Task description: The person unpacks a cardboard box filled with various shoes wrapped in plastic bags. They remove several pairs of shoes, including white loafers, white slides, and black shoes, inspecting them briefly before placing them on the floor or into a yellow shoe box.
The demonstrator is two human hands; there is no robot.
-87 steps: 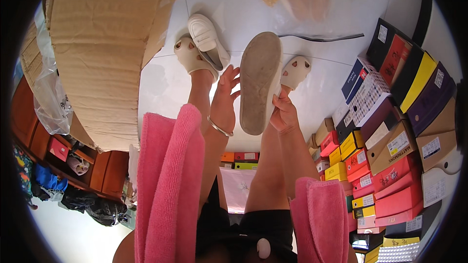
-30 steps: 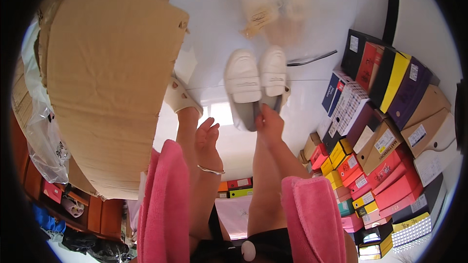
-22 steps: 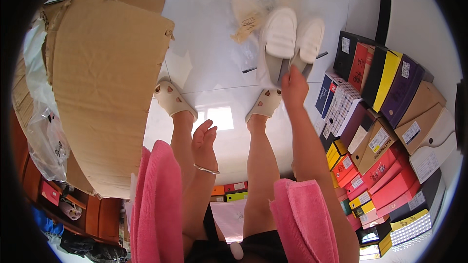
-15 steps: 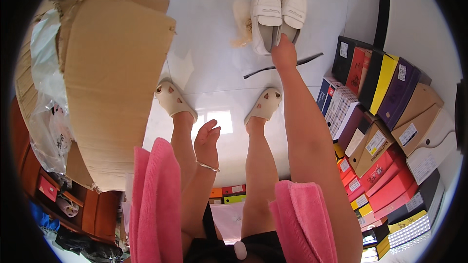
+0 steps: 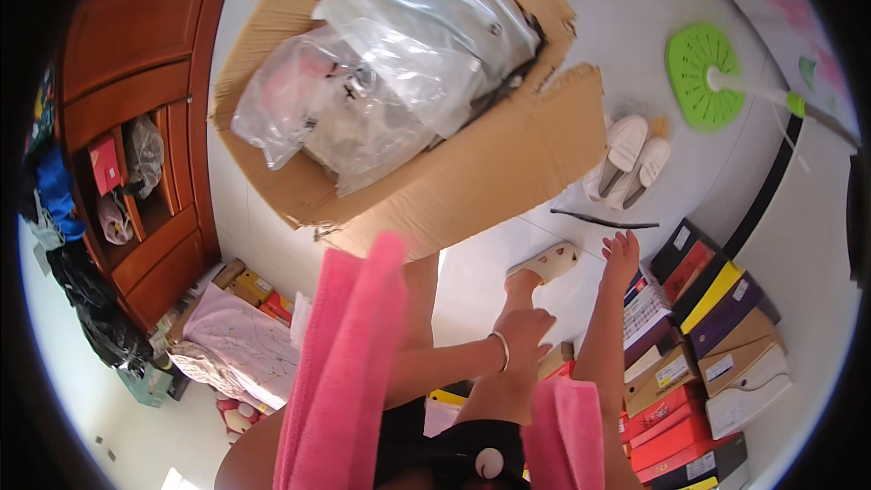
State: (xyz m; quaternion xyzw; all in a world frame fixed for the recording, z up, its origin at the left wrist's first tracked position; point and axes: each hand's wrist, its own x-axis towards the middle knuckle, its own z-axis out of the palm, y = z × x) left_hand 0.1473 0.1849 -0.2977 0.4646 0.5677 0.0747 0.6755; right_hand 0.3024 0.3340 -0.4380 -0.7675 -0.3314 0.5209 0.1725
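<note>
White slip-on shoes [image 5: 626,141], side by side on the pale tiled floor [image 5: 608,27], toes pointing away, apart from both hands. Just on the near side, a thin black strip [image 5: 603,220], lying crosswise. Near that strip in view, the right hand [image 5: 621,259], empty, fingers loosely spread, raised beside stacked shoe boxes [image 5: 726,322] in red, brown, black and yellow. Closer to the body, the left hand [image 5: 529,334], bangle [image 5: 500,351] at the wrist, apparently empty, fingers slightly parted, over the right leg (touching it or not, impossible to tell). Beyond the knees, a big cardboard carton [image 5: 508,172], open on top, stuffed with clear plastic bags [image 5: 426,27], one end near the shoes. On the right foot, a beige clog [image 5: 549,263] with cut-outs. Farther off, a green slotted head [image 5: 694,73] on a pale handle. Over at left, a reddish-brown wooden cabinet [image 5: 136,23]; around both arms, pink plush sleeves [image 5: 340,372].
</note>
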